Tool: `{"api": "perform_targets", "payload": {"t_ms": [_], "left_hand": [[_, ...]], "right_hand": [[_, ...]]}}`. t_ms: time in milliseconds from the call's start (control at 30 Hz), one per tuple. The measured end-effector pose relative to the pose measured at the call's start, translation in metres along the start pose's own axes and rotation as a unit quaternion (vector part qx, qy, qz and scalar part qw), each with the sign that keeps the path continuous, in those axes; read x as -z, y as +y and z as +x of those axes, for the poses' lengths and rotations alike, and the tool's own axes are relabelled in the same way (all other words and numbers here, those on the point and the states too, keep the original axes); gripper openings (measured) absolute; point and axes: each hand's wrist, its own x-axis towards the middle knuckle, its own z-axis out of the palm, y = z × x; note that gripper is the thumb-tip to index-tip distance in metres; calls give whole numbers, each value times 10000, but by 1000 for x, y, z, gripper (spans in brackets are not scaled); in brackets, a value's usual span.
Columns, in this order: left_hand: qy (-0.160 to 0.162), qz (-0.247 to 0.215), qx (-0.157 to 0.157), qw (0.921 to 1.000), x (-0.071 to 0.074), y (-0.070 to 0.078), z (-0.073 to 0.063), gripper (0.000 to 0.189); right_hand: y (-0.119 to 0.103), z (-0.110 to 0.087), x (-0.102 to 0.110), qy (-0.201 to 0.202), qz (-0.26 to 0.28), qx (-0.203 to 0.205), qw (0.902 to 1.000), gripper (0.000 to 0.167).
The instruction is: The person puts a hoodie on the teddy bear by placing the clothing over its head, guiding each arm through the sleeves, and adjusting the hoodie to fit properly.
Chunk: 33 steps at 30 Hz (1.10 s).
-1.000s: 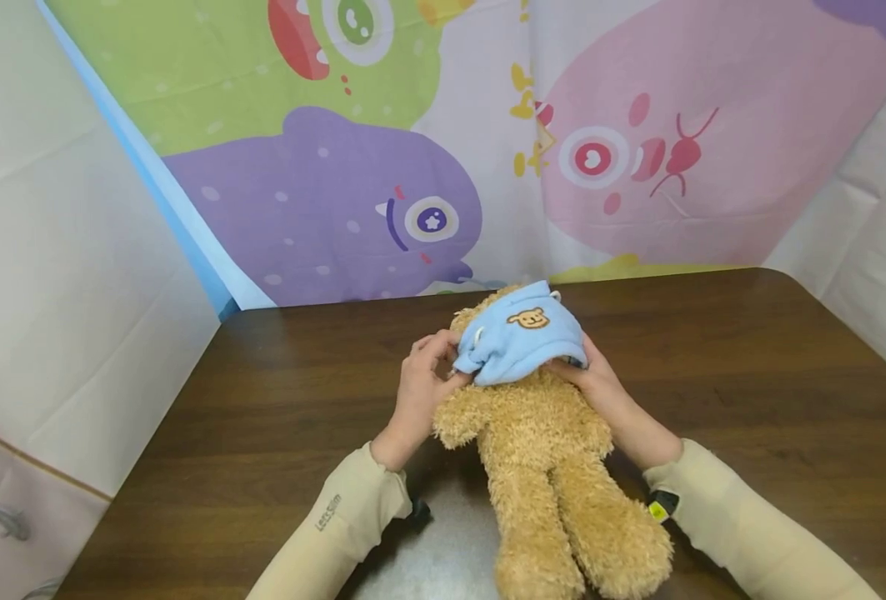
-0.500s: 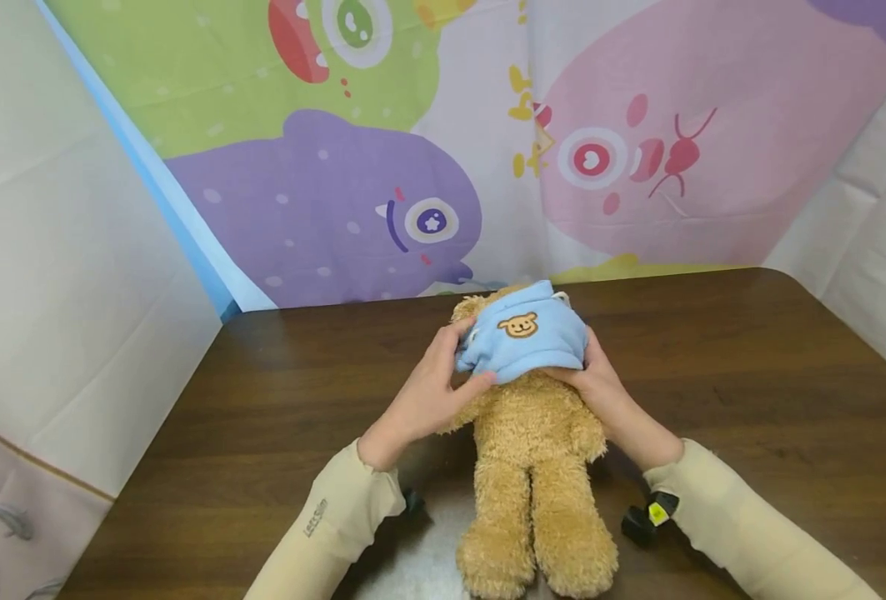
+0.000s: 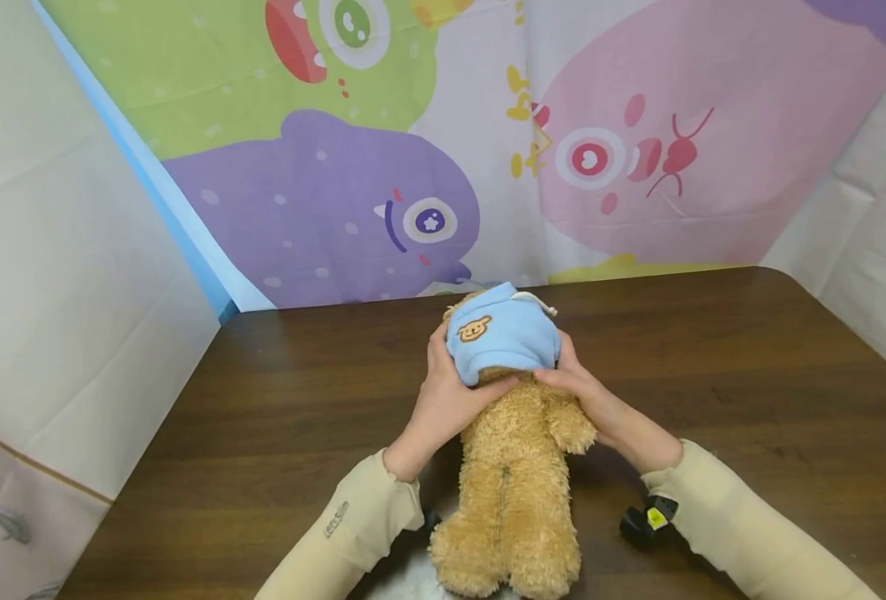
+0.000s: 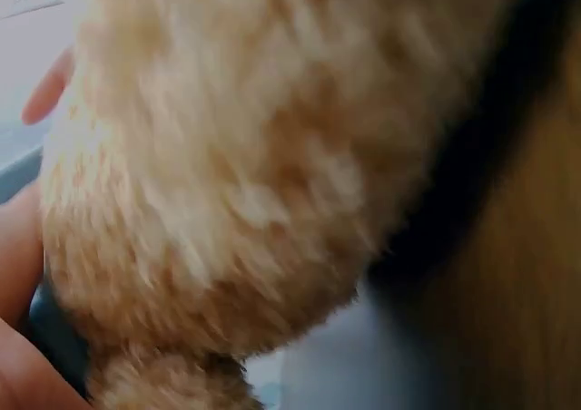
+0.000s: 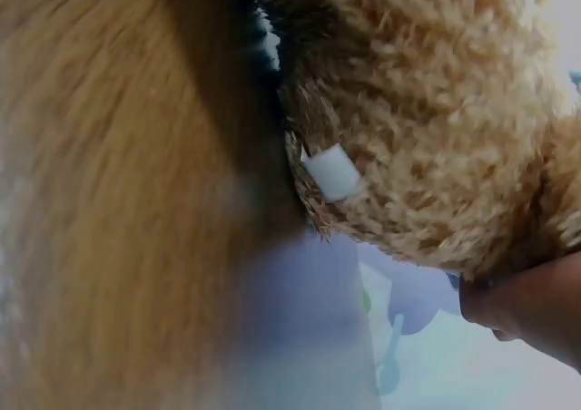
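A tan teddy bear (image 3: 513, 467) lies on its length, legs toward me. Bunched over its head is a small light-blue doll shirt (image 3: 510, 337), with an embroidered bear face and a white cord at its upper right. My left hand (image 3: 450, 400) grips the shirt and head from the left, thumb along the hem. From the right, my right hand (image 3: 596, 404) holds the hem's other side, thumb near the bear's neck. Both hands' other fingers are mostly hidden behind. Fur fills both wrist views; a white tag (image 5: 333, 171) shows in the right one.
The bear is on a dark brown wooden table (image 3: 300, 400). Behind its far edge hangs a cloth (image 3: 322, 200) printed with cartoon monsters. Pale curtains (image 3: 90, 250) stand at the sides. A small black device (image 3: 641, 525) sits at the right wrist.
The bear's legs have swung to the left and the shirt's embroidered face has turned left too. My left hand has gone from pinching the shirt's edge to a wider grip around its side.
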Motion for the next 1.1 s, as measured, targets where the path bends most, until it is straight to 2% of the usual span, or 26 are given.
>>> {"api": "perform_targets", "payload": {"t_ms": [100,233,333,400,500,600,667,733,833,933,1100], "left_hand": [[246,-444,33,9987,-2,-3,3,97],[434,-564,45,9975,-4,-3,2,92],[454,-555,74,9974,-6,-2,0,91],[438,-568,117,9974,-7,-1,1,91],[410,-656,93,9970,-7,0,1,92],[330,-821,-12,9961,-7,0,1,92],[228,-961,-53,9951,-6,0,1,92],[113,-1072,-72,9941,-6,0,0,91],[38,-1243,-99,9922,-6,-1,0,90],[66,-1423,-129,9897,-7,-2,-1,87],[130,-1639,56,9864,-12,-5,-3,79]], "right_hand": [[-2,0,-3,-237,51,68,9997,59],[-4,3,-3,180,-481,-5,9987,48],[-5,4,5,479,-1278,119,9906,45],[-9,7,14,477,-1776,387,9822,45],[-19,14,30,156,-2418,1049,9645,59],[-35,26,42,-526,-2804,1590,9451,82],[-46,32,47,-995,-3081,1613,9323,89],[-54,37,49,-1373,-3287,1439,9232,88],[-59,41,49,-1534,-3494,1196,9166,83],[-55,43,47,-1188,-3687,1232,9137,76],[-37,40,39,-153,-4023,1230,9071,62]]}}
